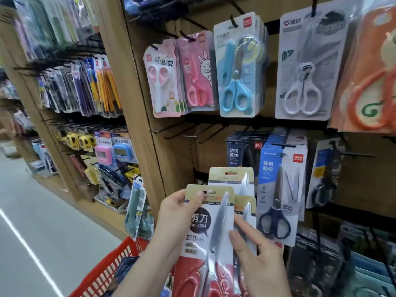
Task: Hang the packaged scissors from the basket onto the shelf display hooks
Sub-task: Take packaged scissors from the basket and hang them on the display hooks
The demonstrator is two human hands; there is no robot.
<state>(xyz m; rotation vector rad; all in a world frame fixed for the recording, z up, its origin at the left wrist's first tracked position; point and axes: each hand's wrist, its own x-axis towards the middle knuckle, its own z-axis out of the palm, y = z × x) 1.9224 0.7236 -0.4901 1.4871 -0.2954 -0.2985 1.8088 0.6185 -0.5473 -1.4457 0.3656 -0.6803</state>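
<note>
item 1. basket (pixel 111 269): red plastic, low left, under the forearms. contents mostly hidden.

item 2. left hand (pixel 177 213): thumb pressed on the top of the front pack (pixel 209 224), beside its hang hole, fingers behind. it grips a fanned stack of about three red-handled scissor packs, held upright before the lower shelf row and on no hook yet.

item 3. right hand (pixel 255 254): fingers laid along the front pack's right edge and on the pack behind. thumb hidden, so i cannot tell whether it pinches or only touches.

item 4. blue packs (pixel 280 189): hanging just right of the stack, on a crowded hook.

item 5. hooks (pixel 189 136): bare black wire, above and left of the stack.

item 6. upper row: pink, blue and white scissor packs hanging.

risks, as judged:
- slick, fanned packs could slide apart and one could drop if the right hand peels the front pack away too freely.
- the thumb sits close to the hang hole and may block the hook tip.
- a wide swing right could knock the blue packs.
- the hook tip could miss the small hole and tear the card.
</note>
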